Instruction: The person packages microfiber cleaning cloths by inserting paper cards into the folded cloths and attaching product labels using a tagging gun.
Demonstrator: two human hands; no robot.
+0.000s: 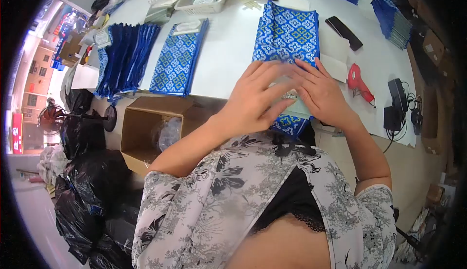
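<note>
In the head view, a blue cloth with a white and green pattern (288, 33) lies on the white bench (224, 50) straight in front of the person, its near end reaching toward the person's body. A pale green card (302, 107) with some print shows on top of it, beneath the hands. The left hand (257, 94) is loosely open over the cloth and card, fingers partly bent and the thumb well apart from them; its fingertips are blurred, and no firm hold on anything shows. The right hand (327, 94) is open too, fingers stretched out over the right edge of the cloth and the thumb toward the card. The fingers of the two hands meet or overlap; I cannot tell which.

To the left lies a folded blue cloth (176, 62) with a pale label at its far end, and beyond it a row of blue cloths (127, 57) packed close together. A white basket (184, 8) with pale green cards stands farther back. To the right are a black phone (344, 33), a red hand tool (359, 82) and a black adapter (398, 96) with cables. Below the bench, at left, an open cardboard box (135, 138) holds clear plastic (170, 133), near black bags (87, 186).
</note>
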